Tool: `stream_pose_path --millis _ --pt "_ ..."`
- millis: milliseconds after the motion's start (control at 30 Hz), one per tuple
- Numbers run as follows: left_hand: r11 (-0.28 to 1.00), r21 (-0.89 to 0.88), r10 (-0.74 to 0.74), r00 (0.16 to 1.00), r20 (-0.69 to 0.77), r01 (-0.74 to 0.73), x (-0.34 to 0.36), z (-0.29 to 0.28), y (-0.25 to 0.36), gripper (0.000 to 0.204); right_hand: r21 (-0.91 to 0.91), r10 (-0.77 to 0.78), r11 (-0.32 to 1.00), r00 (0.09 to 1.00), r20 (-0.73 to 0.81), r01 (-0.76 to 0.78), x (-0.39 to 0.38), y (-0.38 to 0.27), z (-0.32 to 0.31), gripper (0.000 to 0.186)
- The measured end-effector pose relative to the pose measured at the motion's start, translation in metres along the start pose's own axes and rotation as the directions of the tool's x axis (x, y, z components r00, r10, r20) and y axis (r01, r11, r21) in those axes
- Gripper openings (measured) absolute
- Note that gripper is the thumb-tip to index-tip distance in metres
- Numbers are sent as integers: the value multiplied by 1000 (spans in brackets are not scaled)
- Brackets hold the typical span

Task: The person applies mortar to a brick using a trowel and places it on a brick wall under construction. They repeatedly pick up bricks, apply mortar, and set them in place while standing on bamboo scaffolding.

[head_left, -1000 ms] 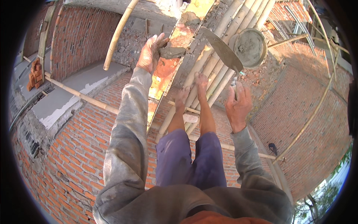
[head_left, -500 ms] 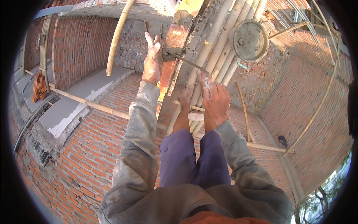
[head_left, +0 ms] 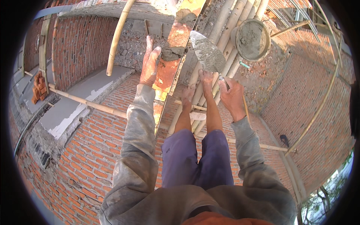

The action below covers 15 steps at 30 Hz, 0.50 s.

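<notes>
My right hand (head_left: pixel 233 98) is closed round the handle of a brick trowel (head_left: pixel 207 52). Its broad grey blade lies above the bamboo poles, beyond my bare feet, with its flat face turned up and wet-looking. To the left, my left hand (head_left: pixel 149 67) has its fingers stretched and apart, holding nothing, along the near-left side of a narrow brick wall top (head_left: pixel 164 77). A dark lump of mortar (head_left: pixel 172 53) sits on that wall top just right of the left fingers. More mortar (head_left: pixel 185 15) lies farther along it.
Beneath my feet runs a platform of bamboo poles (head_left: pixel 221 41). A round bucket of mortar (head_left: pixel 252 40) stands on it at the right. One bamboo pole (head_left: pixel 119 37) hangs at the upper left. Brick walls drop away on both sides, with stacked bricks (head_left: pixel 39 87) far left.
My right hand has moved right and towards me, taking the trowel off the wall and turning its blade face up. My left hand has shifted slightly left; the mortar lump shows more fully.
</notes>
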<state>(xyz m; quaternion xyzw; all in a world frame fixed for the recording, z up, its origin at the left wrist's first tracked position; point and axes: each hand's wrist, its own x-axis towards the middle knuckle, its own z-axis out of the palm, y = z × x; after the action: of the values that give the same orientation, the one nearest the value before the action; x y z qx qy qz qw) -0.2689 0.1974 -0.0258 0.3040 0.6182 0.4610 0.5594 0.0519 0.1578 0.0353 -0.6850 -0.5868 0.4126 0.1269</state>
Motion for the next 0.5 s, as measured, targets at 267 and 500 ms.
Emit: stream_pose_path --millis 267,500 --pt "784 618 80 997 -11 -56 -25 31 -32 103 -78 -162 982 982 93 169 -10 -12 36 28" --pt "696 689 112 978 177 -205 -30 28 -22 106 -49 -119 990 973 196 131 -23 -1 51 26"
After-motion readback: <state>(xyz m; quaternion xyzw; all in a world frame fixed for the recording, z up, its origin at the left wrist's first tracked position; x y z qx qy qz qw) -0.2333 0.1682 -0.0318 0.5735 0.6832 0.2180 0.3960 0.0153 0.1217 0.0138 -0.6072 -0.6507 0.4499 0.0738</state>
